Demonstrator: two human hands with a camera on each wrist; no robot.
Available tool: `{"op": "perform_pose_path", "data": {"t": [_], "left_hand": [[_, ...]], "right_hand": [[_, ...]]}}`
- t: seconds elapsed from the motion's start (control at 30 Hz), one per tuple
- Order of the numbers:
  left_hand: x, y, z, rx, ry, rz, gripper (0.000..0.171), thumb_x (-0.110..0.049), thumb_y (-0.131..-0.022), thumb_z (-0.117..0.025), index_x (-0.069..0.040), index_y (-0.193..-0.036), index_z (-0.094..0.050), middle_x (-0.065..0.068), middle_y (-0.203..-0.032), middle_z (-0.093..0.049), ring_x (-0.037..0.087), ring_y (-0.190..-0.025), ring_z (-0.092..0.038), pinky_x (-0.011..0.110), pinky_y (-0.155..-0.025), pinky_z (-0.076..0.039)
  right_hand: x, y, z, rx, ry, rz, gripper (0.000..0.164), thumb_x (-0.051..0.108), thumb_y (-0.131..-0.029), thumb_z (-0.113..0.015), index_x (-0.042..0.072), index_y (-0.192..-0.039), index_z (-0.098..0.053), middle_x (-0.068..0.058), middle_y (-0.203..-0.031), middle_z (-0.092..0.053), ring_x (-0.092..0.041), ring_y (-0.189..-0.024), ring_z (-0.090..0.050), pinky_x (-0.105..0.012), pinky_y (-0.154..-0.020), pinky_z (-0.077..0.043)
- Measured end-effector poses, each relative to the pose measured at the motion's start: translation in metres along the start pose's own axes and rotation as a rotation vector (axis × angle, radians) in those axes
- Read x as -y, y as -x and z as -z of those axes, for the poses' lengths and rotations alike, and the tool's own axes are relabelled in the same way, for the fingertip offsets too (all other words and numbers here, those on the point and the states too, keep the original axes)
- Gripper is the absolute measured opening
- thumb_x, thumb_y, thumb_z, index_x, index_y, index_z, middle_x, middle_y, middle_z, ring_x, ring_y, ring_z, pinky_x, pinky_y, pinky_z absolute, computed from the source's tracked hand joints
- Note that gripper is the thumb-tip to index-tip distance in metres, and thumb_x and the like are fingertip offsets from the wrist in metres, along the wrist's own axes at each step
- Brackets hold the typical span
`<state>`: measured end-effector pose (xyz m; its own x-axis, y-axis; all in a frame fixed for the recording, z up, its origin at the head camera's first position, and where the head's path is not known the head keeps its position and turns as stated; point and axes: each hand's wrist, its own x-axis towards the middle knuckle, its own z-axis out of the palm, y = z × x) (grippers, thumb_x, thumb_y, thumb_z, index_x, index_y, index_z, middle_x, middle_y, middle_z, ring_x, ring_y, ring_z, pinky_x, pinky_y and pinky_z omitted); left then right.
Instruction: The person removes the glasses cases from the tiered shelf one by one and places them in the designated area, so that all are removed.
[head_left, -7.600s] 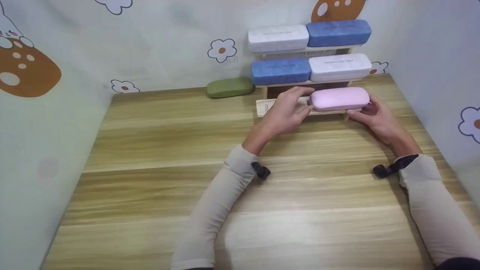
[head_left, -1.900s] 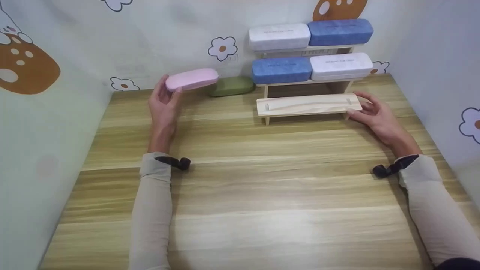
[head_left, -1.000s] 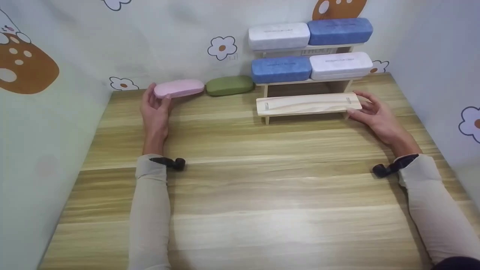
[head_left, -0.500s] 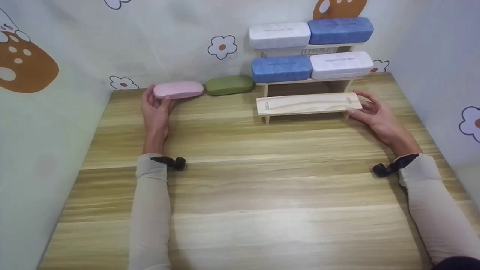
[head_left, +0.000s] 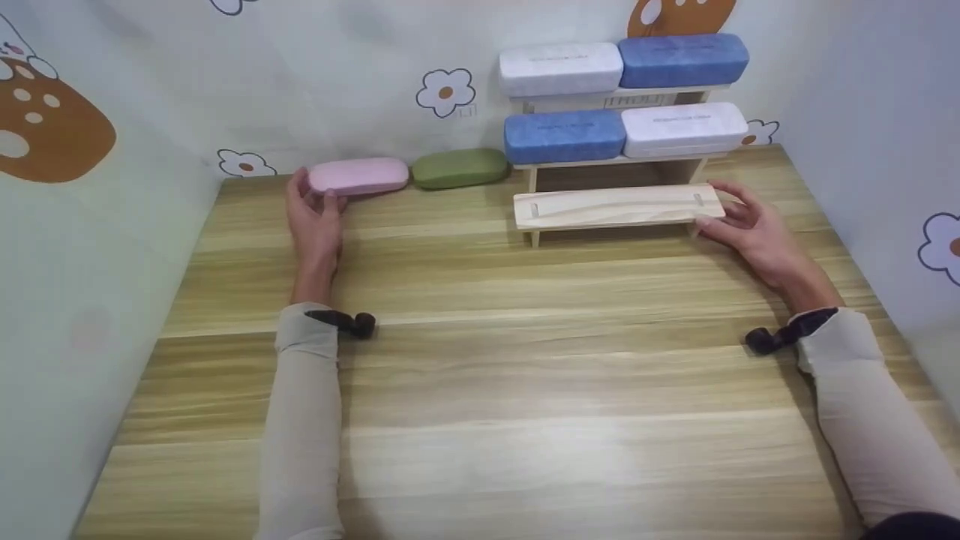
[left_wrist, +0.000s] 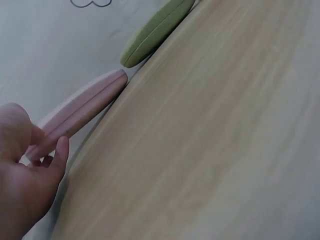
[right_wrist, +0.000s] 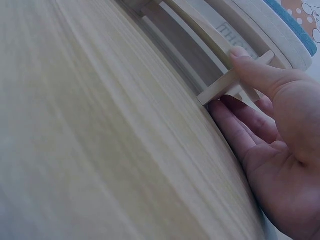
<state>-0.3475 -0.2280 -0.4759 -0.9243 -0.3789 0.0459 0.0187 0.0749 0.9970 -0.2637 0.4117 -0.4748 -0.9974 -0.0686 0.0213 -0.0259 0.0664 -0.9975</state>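
Note:
My left hand holds the left end of a pink glasses case, thumb in front and fingers behind. The case lies at the table's back edge, its right end close beside a green glasses case. In the left wrist view the thumb and fingers sit round the near end of the pink case. At the right, my right hand grips the right end of the wooden stepped stand by its lowest shelf, which is bare. In the right wrist view the thumb lies on the shelf, with fingers beside the leg.
On the stand's upper shelves sit a white case and a blue case, with another blue case and white case below. Patterned walls rise behind and at both sides. The wood-grain table spreads in front.
The pink glasses case has gone from the lowest shelf leftward to the table's back edge beside the green case, carried by my left hand. My right hand has stayed on the stand.

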Motion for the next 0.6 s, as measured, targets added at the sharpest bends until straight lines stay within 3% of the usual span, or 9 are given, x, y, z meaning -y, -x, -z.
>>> {"op": "perform_pose_path", "data": {"t": [0.13,0.3,0.37,0.6], "left_hand": [[-0.0018,-0.0004,-0.0032,-0.015,-0.166,0.017,0.062,-0.012,-0.114,-0.05,-0.016,-0.171,-0.026,0.008,-0.176,-0.031,0.016,-0.156,-0.042,0.017,-0.117,-0.049],[-0.002,-0.001,-0.0039,-0.021,-0.329,0.001,0.068,-0.019,-0.113,-0.055,-0.013,-0.172,-0.023,0.008,-0.18,-0.025,0.015,-0.166,-0.024,0.018,-0.135,-0.018],[-0.0026,-0.0009,-0.004,-0.016,-0.354,-0.006,0.072,-0.02,-0.111,-0.058,-0.012,-0.173,-0.021,0.009,-0.18,-0.023,0.016,-0.168,-0.02,0.019,-0.136,-0.012],[-0.0051,-0.0003,-0.0058,0.037,-0.331,-0.003,0.084,-0.016,-0.108,-0.063,-0.008,-0.174,-0.012,0.015,-0.179,-0.017,0.02,-0.167,-0.023,0.019,-0.13,-0.034]], "right_hand": [[-0.0002,0.0003,0.0006,0.0,0.003,-0.004,0.069,0.003,-0.099,-0.077,0.011,-0.16,-0.045,0.005,-0.132,-0.074,-0.005,-0.118,-0.074,-0.014,-0.091,-0.061],[0.0002,0.0008,0.001,0.006,0.006,0.001,0.071,0.003,-0.099,-0.077,0.01,-0.162,-0.044,0.006,-0.133,-0.074,-0.005,-0.118,-0.074,-0.015,-0.093,-0.061],[0.0004,0.0009,0.0008,0.007,0.006,0.001,0.072,0.003,-0.099,-0.077,0.009,-0.162,-0.043,0.007,-0.134,-0.074,-0.004,-0.119,-0.074,-0.015,-0.094,-0.061],[0.0006,0.0002,0.0009,0.002,0.018,-0.006,0.074,0.004,-0.099,-0.077,0.008,-0.164,-0.041,0.006,-0.135,-0.073,-0.004,-0.119,-0.073,-0.015,-0.094,-0.061]]}}
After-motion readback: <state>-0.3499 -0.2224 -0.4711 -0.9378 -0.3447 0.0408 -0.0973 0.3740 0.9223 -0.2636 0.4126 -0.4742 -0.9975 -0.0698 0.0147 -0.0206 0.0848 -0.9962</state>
